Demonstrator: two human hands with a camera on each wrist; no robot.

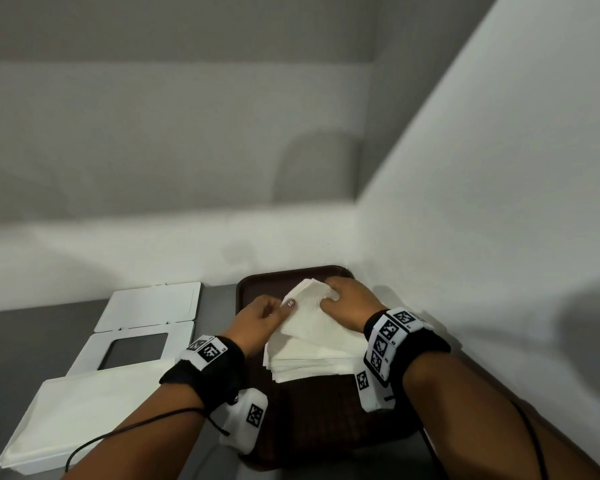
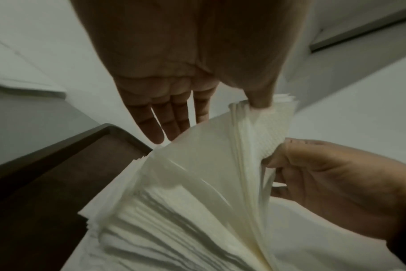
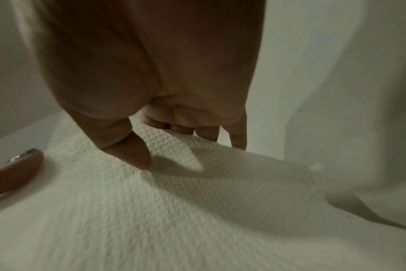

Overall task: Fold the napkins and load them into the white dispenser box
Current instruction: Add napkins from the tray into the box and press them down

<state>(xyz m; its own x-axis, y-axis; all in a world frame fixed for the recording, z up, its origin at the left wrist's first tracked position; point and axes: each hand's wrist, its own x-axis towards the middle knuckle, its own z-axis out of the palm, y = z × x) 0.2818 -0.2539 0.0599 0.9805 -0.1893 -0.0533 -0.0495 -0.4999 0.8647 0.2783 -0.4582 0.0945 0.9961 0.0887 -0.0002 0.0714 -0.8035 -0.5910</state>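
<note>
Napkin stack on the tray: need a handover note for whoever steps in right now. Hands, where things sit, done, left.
Left hand: pinch grip on the lifted edge of the top sheets of the white embossed paper napkin stack.
Right hand: fingers curled over the far edge of the same lifted sheets, thumb on top.
The stack sits on the dark brown plastic tray.
The white rectangular dispenser box lies open left of the tray; its white lid with a rectangular window lies just beyond it.
Done: box opened; I cannot tell whether it holds napkins.
Left: separate, fold, load, close.
</note>
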